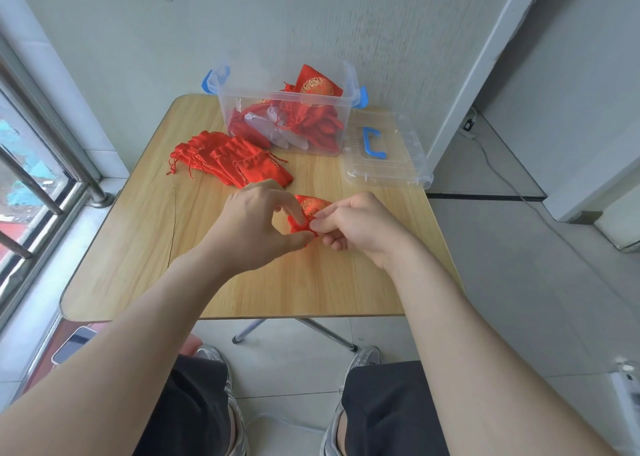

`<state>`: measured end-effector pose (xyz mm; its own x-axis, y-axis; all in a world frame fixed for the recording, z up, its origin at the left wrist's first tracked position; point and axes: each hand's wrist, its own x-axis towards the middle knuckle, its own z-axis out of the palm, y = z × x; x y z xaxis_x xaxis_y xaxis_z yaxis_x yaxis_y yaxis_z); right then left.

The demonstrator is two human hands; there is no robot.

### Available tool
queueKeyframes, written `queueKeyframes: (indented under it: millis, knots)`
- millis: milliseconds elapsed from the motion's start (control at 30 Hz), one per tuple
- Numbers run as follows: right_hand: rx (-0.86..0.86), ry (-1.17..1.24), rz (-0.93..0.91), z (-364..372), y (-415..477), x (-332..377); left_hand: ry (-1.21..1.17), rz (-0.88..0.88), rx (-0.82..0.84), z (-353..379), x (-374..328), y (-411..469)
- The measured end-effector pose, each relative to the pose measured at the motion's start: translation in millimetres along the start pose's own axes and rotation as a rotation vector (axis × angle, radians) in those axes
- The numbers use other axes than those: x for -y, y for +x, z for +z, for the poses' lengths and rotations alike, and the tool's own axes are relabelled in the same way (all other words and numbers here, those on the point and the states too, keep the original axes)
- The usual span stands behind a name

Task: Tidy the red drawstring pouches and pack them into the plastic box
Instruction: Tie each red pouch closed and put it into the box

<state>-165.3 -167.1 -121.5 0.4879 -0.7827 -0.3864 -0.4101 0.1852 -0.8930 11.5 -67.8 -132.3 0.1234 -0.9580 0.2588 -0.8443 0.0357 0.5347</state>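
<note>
A red drawstring pouch (309,207) with a gold pattern lies between my hands at the middle of the wooden table (145,247). My left hand (258,225) pinches its gathered mouth with thumb and forefinger. My right hand (360,227) pinches the same end from the right. A fanned stack of red pouches (228,159) lies at the back left of the table. The clear plastic box (242,91) with blue latches stands at the back, holding several red pouches (311,109).
The box's clear lid (384,157) with a blue handle lies flat to the right of the box, overhanging the table edge. A window with bars is at the left. A phone (72,344) lies on a low surface at the lower left.
</note>
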Motion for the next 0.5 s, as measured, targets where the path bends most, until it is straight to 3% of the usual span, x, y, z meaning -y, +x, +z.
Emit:
queueKeyframes:
  millis: [267, 500]
  knots:
    - [0.034, 0.047, 0.041, 0, 0, 2, -0.032, -0.016, 0.011, 2, -1, 0]
    - [0.048, 0.035, 0.024, 5, -1, 3, -0.213, -0.233, 0.075, -2, -13, 3]
